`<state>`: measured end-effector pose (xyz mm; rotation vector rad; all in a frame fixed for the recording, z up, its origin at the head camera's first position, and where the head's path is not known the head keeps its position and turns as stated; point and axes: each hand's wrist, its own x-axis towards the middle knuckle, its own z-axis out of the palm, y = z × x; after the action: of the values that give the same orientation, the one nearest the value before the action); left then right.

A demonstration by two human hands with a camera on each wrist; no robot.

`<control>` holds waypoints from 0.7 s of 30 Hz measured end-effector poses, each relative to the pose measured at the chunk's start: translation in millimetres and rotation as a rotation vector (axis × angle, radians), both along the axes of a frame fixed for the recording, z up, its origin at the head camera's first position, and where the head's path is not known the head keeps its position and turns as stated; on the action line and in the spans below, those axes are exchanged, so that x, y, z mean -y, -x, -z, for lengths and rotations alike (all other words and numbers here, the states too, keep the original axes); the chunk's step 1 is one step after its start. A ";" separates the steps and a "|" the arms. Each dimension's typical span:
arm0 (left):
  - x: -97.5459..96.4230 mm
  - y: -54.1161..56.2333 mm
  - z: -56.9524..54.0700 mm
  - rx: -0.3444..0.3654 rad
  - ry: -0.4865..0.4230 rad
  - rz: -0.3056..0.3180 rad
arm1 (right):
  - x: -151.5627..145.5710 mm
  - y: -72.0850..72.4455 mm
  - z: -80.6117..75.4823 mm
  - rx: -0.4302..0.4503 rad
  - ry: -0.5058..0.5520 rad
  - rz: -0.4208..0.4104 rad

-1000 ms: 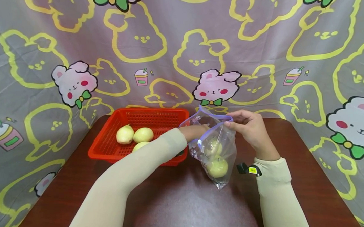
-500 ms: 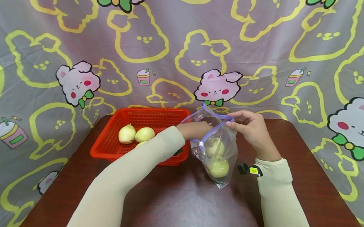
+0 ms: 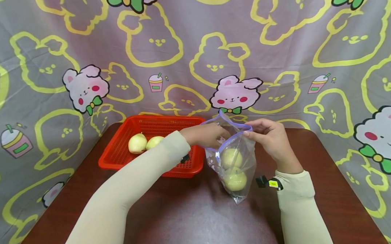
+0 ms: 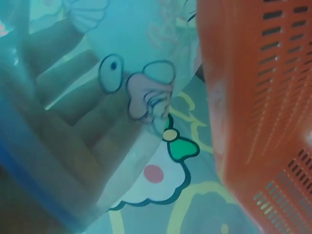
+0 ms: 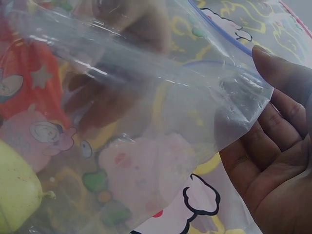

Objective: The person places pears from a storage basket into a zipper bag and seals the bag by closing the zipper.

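A clear zip bag (image 3: pixel 247 159) with a purple zip edge stands mouth-up over the table, two yellow-green pears (image 3: pixel 231 158) stacked inside. My left hand (image 3: pixel 209 134) reaches into the bag's mouth, above the pears; through the printed plastic in the left wrist view, its fingers (image 4: pixel 83 100) look extended with nothing between them. With thumb and fingers, my right hand (image 3: pixel 271 137) pinches the bag's right rim. One pear (image 5: pixel 17 187) with a short stem shows through the film in the right wrist view.
Left of the bag is a red perforated basket (image 3: pixel 169 119) with pears (image 3: pixel 138 143) in it, partly hidden behind my left sleeve. Both are on a dark brown table (image 3: pixel 200 223). A cartoon-patterned cloth (image 3: pixel 186 57) hangs behind and along the sides.
My left hand has risen slightly inside the bag and its wrist has drawn back left. The upper pear shows more clearly. The right hand keeps its pinch on the rim.
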<state>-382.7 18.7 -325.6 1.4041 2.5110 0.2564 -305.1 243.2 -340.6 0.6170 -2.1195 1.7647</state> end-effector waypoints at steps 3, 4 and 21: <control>3.7 -2.1 -3.9 -0.008 -0.001 -0.014 | 0.8 -0.3 0.2 0.002 0.009 -0.004; 5.1 -2.6 -5.0 -0.006 -0.005 -0.018 | 1.0 -0.4 0.2 0.000 0.011 -0.004; 34.0 -10.8 -41.9 0.019 -0.077 -0.052 | 0.4 0.3 1.7 -0.002 0.033 -0.016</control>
<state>-371.9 -15.4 -283.8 1.3584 2.5501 0.3786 -305.4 242.8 -342.2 0.6282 -2.0860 1.8029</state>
